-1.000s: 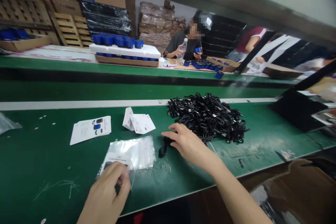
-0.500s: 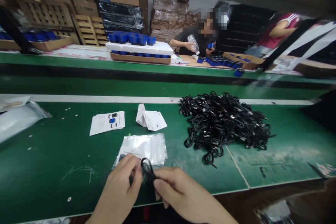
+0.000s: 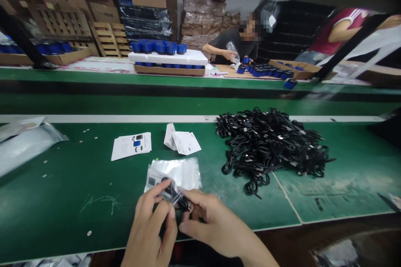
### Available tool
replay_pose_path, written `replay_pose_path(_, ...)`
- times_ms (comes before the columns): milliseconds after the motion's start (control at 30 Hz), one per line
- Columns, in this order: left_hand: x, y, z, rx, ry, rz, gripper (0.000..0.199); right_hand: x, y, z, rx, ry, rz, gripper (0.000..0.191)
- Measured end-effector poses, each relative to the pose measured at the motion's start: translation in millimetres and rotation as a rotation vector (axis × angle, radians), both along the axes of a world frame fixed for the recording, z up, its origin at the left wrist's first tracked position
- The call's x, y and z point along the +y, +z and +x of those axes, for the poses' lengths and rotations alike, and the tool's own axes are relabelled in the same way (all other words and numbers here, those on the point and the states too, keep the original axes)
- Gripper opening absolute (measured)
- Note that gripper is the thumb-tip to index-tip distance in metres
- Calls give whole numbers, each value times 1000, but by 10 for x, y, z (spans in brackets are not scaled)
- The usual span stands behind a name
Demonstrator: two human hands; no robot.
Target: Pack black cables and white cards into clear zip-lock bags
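Near the bench's front edge, my left hand [image 3: 152, 223] pinches a clear plastic bag [image 3: 153, 172] that has a printed paper inside. A coiled black cable [image 3: 184, 204] sits partly in the bag's mouth, its free end gripped by the fingers of my right hand [image 3: 219, 223]. Just beyond my hands lies a stack of clear bags [image 3: 189, 169]. Behind that stand folded leaflets [image 3: 187, 142], with a stack of printed booklets [image 3: 125, 148] to their left. A large heap of coiled black cables [image 3: 272, 142] lies to the right.
A plastic-wrapped bundle [image 3: 28, 146] rests at the far left of the green bench [image 3: 62, 200]. Past a raised ledge, blue cylinders [image 3: 159, 46] stand on a white foam tray [image 3: 169, 57]. A co-worker [image 3: 233, 41] opposite holds a clear bottle; another person [image 3: 341, 29] is further right.
The looped cable has moved from open air between my hands into the bag's mouth. My left hand has lifted the bag around it, and its index finger now extends over the bag.
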State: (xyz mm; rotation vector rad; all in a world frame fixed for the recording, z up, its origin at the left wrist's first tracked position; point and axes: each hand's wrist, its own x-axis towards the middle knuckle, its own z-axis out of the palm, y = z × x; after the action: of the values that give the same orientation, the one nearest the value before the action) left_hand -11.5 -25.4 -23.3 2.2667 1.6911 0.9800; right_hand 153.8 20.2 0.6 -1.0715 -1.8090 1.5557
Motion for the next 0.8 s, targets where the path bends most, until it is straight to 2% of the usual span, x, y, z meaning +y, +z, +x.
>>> replay_pose_path(67,-4,18,20,-49,37,-14,11,-15,1,7,26,-6,0,12)
replay_pose_path(200,-30,42,87,-59,46,7,15,-88,-38,-61,-197,-134,233,32)
replay_pose_path(333,-56,64,146,-14,32,78,15,-166,-158,-180,-347,-319,502,25)
replay_pose_path(400,-67,71,171,-12,15,110,15,-169,-201,-207,-312,-472,523,17)
replay_pose_path(467,-75,73,186,-22,0,155,16,-145,-214,-202,-204,-584,439,15)
replay_pose_path(533,-75,75,168,-41,-18,177,18,-112,-200,-175,-73,-498,263,20)
replay_pose_path(600,-59,93,97,-32,-45,161,15,-89,-170,-141,16,-336,97,11)
replay_pose_path(667,-23,140,-18,18,-38,95,5,-82,-132,-115,28,-249,21,24)
replay_pose_path(767,65,268,-183,19,-11,-183,60,-79,-74,-102,-30,-183,29,35)
replay_pose_path(800,99,318,-217,-8,-58,-316,63,-74,-55,-102,-48,-151,24,34)
